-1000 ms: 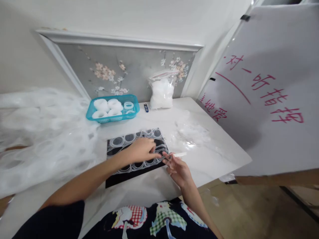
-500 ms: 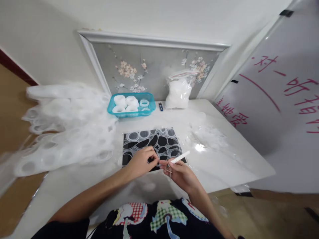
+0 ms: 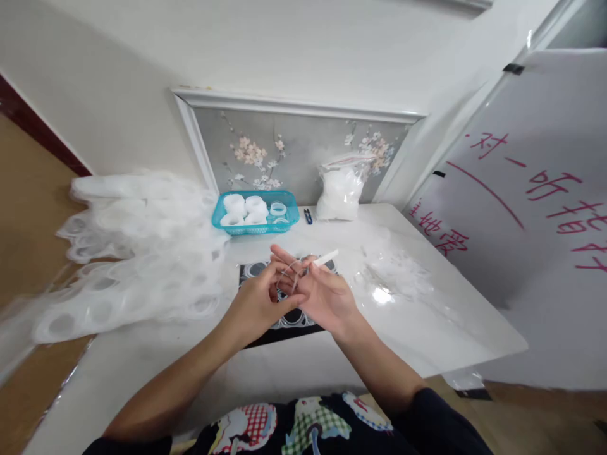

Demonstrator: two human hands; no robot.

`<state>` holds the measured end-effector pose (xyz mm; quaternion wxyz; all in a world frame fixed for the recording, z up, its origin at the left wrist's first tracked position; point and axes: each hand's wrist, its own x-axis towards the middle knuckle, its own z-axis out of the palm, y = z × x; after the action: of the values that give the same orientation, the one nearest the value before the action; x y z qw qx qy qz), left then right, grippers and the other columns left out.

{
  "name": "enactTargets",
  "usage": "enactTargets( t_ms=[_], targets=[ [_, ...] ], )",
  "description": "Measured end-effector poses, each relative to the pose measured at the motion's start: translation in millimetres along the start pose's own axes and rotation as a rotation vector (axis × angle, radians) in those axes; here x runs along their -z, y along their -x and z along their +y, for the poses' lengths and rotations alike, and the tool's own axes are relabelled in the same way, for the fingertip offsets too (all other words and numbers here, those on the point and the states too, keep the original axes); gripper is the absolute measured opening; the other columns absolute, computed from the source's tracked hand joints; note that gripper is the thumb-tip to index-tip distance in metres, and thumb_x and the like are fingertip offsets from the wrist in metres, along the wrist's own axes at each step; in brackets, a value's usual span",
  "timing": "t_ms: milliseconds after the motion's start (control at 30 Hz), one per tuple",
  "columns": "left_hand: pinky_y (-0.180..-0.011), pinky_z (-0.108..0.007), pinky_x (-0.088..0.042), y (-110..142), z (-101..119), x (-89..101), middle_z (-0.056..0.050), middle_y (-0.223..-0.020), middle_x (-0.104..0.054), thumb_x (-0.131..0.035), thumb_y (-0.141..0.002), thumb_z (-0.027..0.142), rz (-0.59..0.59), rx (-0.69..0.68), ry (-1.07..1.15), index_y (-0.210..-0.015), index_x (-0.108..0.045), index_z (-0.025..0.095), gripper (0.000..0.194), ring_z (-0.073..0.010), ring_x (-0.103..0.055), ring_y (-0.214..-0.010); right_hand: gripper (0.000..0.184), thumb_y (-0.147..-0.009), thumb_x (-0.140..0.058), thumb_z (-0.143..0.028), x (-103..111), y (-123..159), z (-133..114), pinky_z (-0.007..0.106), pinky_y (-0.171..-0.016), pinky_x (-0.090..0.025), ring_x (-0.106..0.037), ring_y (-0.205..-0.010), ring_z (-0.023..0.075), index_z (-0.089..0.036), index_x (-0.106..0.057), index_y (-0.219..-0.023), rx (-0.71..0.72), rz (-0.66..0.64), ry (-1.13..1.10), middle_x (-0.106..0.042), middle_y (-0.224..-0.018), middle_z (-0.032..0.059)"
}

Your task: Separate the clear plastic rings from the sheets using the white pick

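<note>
My left hand [image 3: 258, 297] has its fingers curled at a thin, clear ring [image 3: 286, 273], its thumb reaching toward my right palm. My right hand [image 3: 329, 294] is turned palm up and grips a slim white stick-like tool [image 3: 327, 257] between thumb and fingers. The tool's working end is hidden among the fingers. The fingertips of both hands meet around the clear ring. Below them lies a black sheet [image 3: 265, 338] covered with clear rings [image 3: 291, 318], partly hidden by my hands.
Behind the hands stands a blue basket [image 3: 294, 221] with white rolls and rings. Beside it are small blue snips [image 3: 308, 217] and a bag of white material [image 3: 339, 193]. Perforated translucent sheets [image 3: 142, 253] pile up at left; clear scraps [image 3: 396, 272] lie right. A whiteboard [image 3: 531, 284] borders the table.
Both hands have risen away from my body and come closer together over the black sheet. My right hand has turned palm up, with the white tool still in it. The view has tilted up slightly.
</note>
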<state>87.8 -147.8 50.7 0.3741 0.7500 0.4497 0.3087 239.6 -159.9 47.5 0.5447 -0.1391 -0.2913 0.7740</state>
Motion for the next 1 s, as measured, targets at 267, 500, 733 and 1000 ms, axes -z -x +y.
enactTargets(
  t_ms=[267,500,733,1000],
  targets=[
    [-0.039,-0.017,-0.029,-27,-17,28.4,0.000,-0.076,-0.066,-0.074,-0.072,0.034,0.151,0.135,0.545,-0.096,-0.056,0.017,0.034,-0.0041,-0.043,-0.042,0.017,-0.068,-0.083,-0.027,11,-30,-4,0.029,-0.085,-0.052,-0.063,-0.089,0.0152,-0.019,-0.070,-0.076,-0.210,0.055,0.027,-0.068,-0.096,0.0028],
    [-0.035,-0.016,-0.018,-39,-22,58.6,0.002,-0.064,-0.062,-0.074,-0.063,0.030,0.286,0.245,0.702,-0.094,-0.053,0.016,0.040,-0.0011,-0.031,-0.033,0.028,-0.069,-0.082,-0.039,45,-45,-19,0.023,-0.061,-0.053,-0.070,-0.091,0.0207,-0.018,-0.071,-0.083,-0.317,-0.027,0.398,-0.069,-0.112,0.0069],
    [-0.036,-0.014,-0.017,-35,-18,64.6,0.002,-0.068,-0.062,-0.073,-0.065,0.028,0.183,0.242,0.571,-0.100,-0.049,0.017,0.044,0.0011,-0.026,-0.034,0.042,-0.080,-0.068,-0.054,75,-48,-23,0.023,-0.050,-0.042,-0.062,-0.057,0.0136,-0.014,-0.072,-0.072,-0.405,-0.035,1.264,-0.070,-0.064,0.0070],
    [-0.036,-0.015,-0.012,-26,-3,59.5,0.006,-0.068,-0.052,-0.066,-0.074,0.023,-0.238,0.186,0.666,-0.113,-0.045,0.021,0.045,0.0005,-0.021,-0.038,0.064,-0.079,-0.072,-0.048,21,-26,-36,0.040,-0.099,-0.046,-0.055,-0.120,0.0237,-0.024,-0.053,-0.135,-0.029,-0.052,1.285,-0.058,-0.133,0.0092]
  ],
)
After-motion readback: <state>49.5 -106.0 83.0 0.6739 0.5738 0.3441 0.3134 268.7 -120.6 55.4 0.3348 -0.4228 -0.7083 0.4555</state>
